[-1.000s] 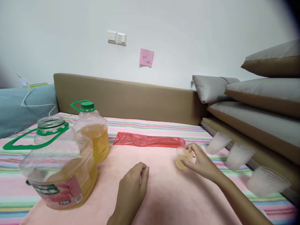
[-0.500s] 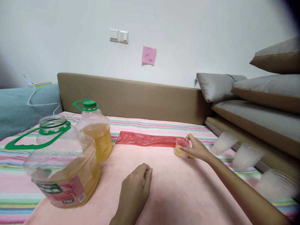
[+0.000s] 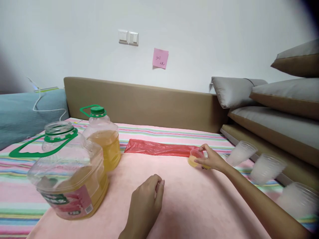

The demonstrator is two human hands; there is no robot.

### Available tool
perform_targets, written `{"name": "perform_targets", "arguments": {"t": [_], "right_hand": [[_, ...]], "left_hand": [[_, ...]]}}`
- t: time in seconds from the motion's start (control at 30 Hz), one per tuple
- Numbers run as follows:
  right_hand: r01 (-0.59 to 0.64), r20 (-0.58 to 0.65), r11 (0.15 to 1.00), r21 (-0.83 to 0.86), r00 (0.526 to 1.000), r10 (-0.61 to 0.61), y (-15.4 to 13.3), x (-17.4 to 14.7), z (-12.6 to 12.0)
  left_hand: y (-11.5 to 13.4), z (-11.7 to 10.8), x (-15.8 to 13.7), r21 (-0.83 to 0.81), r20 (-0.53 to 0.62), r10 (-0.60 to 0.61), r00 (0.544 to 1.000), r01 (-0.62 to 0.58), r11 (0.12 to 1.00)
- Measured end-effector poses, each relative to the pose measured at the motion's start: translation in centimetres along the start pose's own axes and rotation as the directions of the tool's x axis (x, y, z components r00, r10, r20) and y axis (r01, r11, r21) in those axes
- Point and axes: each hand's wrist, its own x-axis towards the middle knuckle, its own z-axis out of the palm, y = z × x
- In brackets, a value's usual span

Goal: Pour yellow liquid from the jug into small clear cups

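My right hand (image 3: 210, 158) is closed around the rim and side of a small clear plastic cup (image 3: 192, 161) holding some yellow liquid. The cup is upright at the far edge of the pink cloth (image 3: 179, 196), beside a flattened red plastic bag (image 3: 157, 148). Dark lettering shows just under my fingers. My left hand (image 3: 147, 198) hovers over or rests on the cloth, fingers curled in with no object visible in them. To its left stands an uncapped large jug (image 3: 72, 179) with a green handle, partly filled with amber liquid.
A second jug (image 3: 107, 146) with a green cap (image 3: 97, 110) stands behind the first. Stacks of clear cups lean at the right, among them a middle stack (image 3: 266, 169). Grey and brown cushions (image 3: 284, 119) pile up behind them. A brown padded board (image 3: 139, 103) runs along the back.
The view has shifted slightly, moving everything a little to the right. My right hand still grips the cup, which seems slightly lower in view. My left hand keeps its curled pose.
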Motion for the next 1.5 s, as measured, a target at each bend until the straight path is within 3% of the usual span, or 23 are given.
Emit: {"name": "perform_targets", "arguments": {"t": [1.03, 1.17, 1.27, 1.37, 1.43, 1.5], "right_hand": [[-0.023, -0.016, 0.988, 0.152, 1.0, 0.026, -0.2, -0.8, 0.2], [-0.007, -0.122, 0.984, 0.176, 0.992, 0.029, -1.4, -1.0, -0.8], [0.031, -0.294, 0.979, 0.202, 0.955, 0.031, -3.1, -2.6, -2.4], [0.062, -0.398, 0.965, 0.253, 0.916, 0.046, -4.6, -6.3, -3.4], [0.061, -0.379, 0.958, 0.28, 0.924, 0.052, -5.3, -9.4, -3.0], [0.023, -0.284, 0.954, 0.298, 0.957, 0.066, -5.7, -12.4, -1.9]], "left_hand": [[0.0, 0.0, -0.1, 0.013, 0.027, 0.003, 1.0, -0.004, 1.0], [-0.1, -0.1, -0.1, 0.018, 0.026, 0.008, 1.0, -0.009, 1.0], [-0.2, -0.2, 0.0, 0.024, 0.024, 0.011, 1.0, -0.011, 1.0], [-0.2, -0.3, 0.1, 0.035, 0.025, 0.013, 1.0, -0.014, 0.999], [-0.1, -0.2, 0.1, 0.042, 0.031, 0.021, 0.999, -0.022, 0.999], [0.0, 0.0, 0.0, 0.052, 0.039, 0.035, 0.999, -0.037, 0.998]]}}
